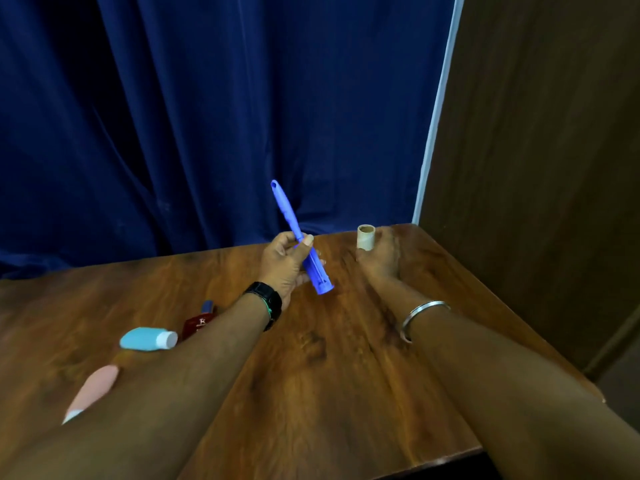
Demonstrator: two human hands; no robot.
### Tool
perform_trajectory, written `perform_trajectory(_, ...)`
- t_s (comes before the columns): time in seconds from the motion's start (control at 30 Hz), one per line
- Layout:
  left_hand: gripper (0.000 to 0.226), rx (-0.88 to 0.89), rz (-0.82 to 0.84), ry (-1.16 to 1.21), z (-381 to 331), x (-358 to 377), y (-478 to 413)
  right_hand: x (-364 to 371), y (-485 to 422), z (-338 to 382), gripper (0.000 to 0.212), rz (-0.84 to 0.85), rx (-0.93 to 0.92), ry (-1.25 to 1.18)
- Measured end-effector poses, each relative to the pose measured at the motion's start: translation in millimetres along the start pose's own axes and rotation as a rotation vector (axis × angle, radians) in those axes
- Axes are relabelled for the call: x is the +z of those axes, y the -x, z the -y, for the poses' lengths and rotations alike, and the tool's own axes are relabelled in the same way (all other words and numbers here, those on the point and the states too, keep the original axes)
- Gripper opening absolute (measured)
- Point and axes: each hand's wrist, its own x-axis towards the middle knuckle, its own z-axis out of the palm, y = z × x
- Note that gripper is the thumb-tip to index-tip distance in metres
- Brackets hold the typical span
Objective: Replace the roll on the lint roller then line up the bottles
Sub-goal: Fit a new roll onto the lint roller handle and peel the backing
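Left hand (285, 263): your fingers are wrapping the bare lint roller (302, 241).
Right hand (379, 254): you're pinching the cardboard core (365, 238) near the table (311, 358)'s far right corner; it could be tipping off.

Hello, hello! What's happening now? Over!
Left hand grips bare blue plastic lint roller. Right hand holds beige cardboard tube. Bottles untouched. Nothing blocking.
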Motion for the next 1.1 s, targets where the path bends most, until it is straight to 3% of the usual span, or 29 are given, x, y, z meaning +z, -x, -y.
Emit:
perform_trajectory(0.13, 0.025, -0.006, 0.012, -0.001, 14, 7, -24, 15, -28, -21, 0.065, 0.054, 0.092, -0.063)
perform_trajectory(0.47, 0.025, -0.026, 0.009, 0.022, 29, 8, -53, 43, -58, -47, 0.041, 0.165, 0.112, -0.169)
perform_trajectory(0.73, 0.020, -0.003, -0.101, 0.077, 4, -6, -46, 31, 11, -8, 0.051, 0.491, -0.046, -0.253)
perform_trajectory(1.1, 0.028, 0.071, -0.181, 0.197, -50, -51, 18, 17, 116, 36, 0.048, 0.765, -0.183, -0.243)
